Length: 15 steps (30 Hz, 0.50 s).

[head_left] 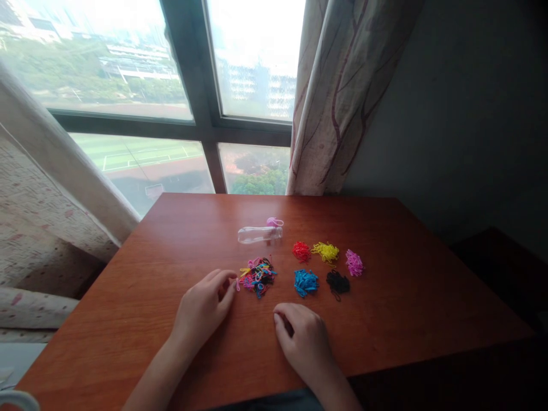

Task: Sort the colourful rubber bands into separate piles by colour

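- Head view: we see the mixed pile of small elastic bands (258,276) on the counter (171,319), left of the sorted colour heaps.
- We judge the bands light, soft and stretchy; pinch single loops at the pile's edge.
- Our left hand (203,311), fingers loosely curled, touches the pile's left edge.
- Our right hand (306,339) rests curled, empty, just near of it.

Left hand (204,311) touches mixed bands (258,276); right hand (305,338) rests.

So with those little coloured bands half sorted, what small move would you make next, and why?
Probably the left hand should pinch one band from the mixed pile at its fingertips. Five single-colour piles, such as the blue pile, already lie apart to the right, while the right hand rests curled on the table.
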### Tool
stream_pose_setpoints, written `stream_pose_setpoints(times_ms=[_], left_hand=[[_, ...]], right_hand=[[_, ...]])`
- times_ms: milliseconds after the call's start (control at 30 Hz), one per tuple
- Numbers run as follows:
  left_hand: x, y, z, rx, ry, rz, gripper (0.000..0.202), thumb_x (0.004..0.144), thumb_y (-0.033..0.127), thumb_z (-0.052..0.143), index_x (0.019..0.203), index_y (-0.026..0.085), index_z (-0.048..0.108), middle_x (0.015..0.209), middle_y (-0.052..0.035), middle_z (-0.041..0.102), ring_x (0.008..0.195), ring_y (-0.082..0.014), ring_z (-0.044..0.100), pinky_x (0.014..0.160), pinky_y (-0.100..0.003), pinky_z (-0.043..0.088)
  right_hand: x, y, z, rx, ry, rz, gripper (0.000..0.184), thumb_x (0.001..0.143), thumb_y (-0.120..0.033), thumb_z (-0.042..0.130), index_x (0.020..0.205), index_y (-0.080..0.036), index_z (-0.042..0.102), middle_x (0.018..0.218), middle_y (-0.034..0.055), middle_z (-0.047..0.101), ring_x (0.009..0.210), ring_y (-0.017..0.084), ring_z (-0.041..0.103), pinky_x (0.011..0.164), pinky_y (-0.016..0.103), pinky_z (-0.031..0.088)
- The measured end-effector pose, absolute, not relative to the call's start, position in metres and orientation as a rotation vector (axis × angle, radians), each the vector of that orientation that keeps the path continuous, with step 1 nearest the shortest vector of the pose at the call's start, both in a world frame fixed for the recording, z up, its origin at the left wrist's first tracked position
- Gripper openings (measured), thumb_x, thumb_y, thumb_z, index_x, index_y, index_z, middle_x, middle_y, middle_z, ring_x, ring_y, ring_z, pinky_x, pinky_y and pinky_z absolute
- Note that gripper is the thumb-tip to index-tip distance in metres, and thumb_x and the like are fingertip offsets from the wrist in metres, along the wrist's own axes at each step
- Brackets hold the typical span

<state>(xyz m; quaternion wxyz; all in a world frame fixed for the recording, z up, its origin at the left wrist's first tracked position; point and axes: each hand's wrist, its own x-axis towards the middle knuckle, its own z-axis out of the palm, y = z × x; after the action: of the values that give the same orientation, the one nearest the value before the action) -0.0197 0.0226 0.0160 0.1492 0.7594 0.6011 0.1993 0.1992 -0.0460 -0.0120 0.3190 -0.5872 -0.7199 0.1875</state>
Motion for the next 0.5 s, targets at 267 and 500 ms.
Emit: stream_pose_setpoints(times_ms=[267,500], left_hand=[[-0.013,0.015,0.011,2.232,1.836,0.448,0.023,0.095,0.033,0.043,0.101,0.025,0.063,0.1,-0.0011,0.069,0.084,-0.0172,0.067,0.067,-0.025,0.044],[-0.015,0.012,0.006,2.244,1.764,0.475,0.02,0.094,0.034,0.046,0.098,0.026,0.063,0.097,0.0005,0.069,0.084,-0.0178,0.066,0.067,-0.026,0.043]], right_hand=[[0.199,-0.043,-0.011,-1.574,-1.888,0.466,0.018,0.089,-0.016,0.049,0.085,-0.023,0.065,0.075,-0.0008,0.067,0.068,0.015,0.062,0.064,0.024,0.037],[0.195,-0.034,-0.012,-1.601,-1.896,0.447,0.018,0.089,-0.017,0.049,0.083,-0.022,0.065,0.073,-0.0003,0.067,0.067,0.014,0.061,0.062,0.024,0.034]])
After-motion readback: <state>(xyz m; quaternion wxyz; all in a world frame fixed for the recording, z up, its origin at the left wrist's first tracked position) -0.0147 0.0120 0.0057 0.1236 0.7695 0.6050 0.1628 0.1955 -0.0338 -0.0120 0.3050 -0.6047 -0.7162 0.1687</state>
